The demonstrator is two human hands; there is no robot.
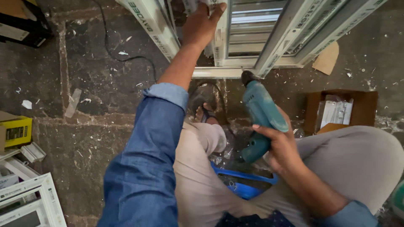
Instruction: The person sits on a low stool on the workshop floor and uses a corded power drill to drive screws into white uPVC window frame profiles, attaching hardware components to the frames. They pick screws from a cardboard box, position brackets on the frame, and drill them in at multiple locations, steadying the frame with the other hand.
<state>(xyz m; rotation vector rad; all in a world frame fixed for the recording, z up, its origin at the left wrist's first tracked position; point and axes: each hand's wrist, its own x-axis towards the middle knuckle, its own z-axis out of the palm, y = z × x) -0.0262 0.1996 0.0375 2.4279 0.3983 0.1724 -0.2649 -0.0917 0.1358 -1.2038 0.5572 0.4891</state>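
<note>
White window frame is gripped at an upright by left hand; teal drill is held in right hand, bit just short of frame; drilling judged not begun.

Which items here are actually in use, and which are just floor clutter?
In use:
- teal power drill, held in right hand
- white window frame, gripped by left hand

Lying about:
- yellow box
- open cardboard box
- black cable
- white frame offcuts
</note>
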